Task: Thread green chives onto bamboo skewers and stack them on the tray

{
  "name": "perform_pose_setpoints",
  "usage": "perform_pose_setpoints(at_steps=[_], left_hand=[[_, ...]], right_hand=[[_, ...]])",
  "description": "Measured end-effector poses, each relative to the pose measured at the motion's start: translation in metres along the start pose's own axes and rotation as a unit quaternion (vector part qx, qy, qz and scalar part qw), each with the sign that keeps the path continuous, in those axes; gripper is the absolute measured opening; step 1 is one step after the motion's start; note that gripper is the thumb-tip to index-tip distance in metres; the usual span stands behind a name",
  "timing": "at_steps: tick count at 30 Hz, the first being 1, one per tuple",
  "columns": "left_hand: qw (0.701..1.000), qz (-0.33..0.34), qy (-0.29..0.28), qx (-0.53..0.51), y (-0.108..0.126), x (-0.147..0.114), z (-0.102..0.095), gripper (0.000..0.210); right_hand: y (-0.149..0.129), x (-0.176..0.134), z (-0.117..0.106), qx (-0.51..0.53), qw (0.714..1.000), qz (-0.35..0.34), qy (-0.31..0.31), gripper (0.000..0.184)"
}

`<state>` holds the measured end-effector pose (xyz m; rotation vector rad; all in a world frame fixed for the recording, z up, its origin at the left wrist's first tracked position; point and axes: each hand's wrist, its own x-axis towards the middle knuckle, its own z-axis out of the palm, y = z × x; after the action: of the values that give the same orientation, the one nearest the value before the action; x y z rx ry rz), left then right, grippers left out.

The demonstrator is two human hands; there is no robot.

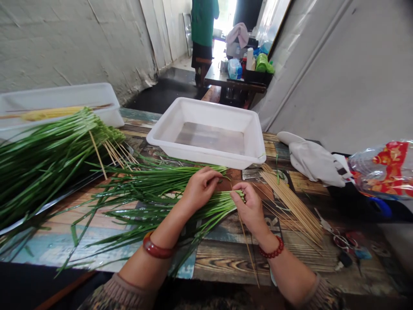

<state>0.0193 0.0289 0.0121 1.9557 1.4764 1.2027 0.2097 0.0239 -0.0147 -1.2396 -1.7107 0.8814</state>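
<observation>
My left hand (201,187) is closed in a pinch above the garlic chives (151,178), with a thin curved chive strand (226,177) at its fingertips. My right hand (251,206) pinches the pale cut ends of a second row of chives (222,200), which fans out under my left forearm. A thin bamboo skewer (249,252) slants from those cut ends toward the table's front edge; whether it pierces the stalks is hidden by my fingers. More loose bamboo skewers (293,206) lie in a bundle to the right of my right hand.
A large chive pile (48,159) with skewers in it rests on a tray at left. Behind are a white plastic tub (209,148) and another tub (97,92). At right lie a white cap (316,161), keys (343,258) and a plastic bag (383,168). A person (204,26) stands beyond.
</observation>
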Motion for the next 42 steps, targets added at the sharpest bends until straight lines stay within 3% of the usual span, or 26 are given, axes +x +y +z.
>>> perform_pose_setpoints(at_steps=[3,9,18,23,27,32,42], left_hand=[[0.996,-0.003,0.05,0.071,-0.013,0.003,-0.001,0.02],[0.979,0.014,0.0,0.205,-0.023,0.003,0.001,0.017],[0.949,0.009,-0.017,0.316,-0.006,0.005,0.001,0.019],[0.972,0.03,0.039,0.232,0.001,0.001,0.001,0.007],[0.994,0.009,0.002,0.113,0.0,-0.003,0.009,0.007],[1.0,-0.005,-0.013,-0.017,0.002,-0.006,0.017,0.012],[0.999,-0.02,-0.022,-0.027,0.008,-0.007,0.015,0.012]], right_hand=[[0.002,0.0,0.002,0.026,1.0,0.015,0.002,0.021],[0.002,0.0,0.003,0.045,0.999,0.016,0.001,0.021],[0.001,-0.001,0.002,0.051,0.999,0.012,0.004,0.025],[-0.001,-0.001,0.001,0.039,0.999,0.009,-0.009,0.026],[-0.003,-0.002,0.0,0.036,0.999,0.006,-0.016,0.027],[-0.007,-0.002,-0.002,0.03,0.999,-0.003,-0.018,0.024],[-0.004,-0.004,-0.004,0.038,0.999,0.004,-0.018,0.024]])
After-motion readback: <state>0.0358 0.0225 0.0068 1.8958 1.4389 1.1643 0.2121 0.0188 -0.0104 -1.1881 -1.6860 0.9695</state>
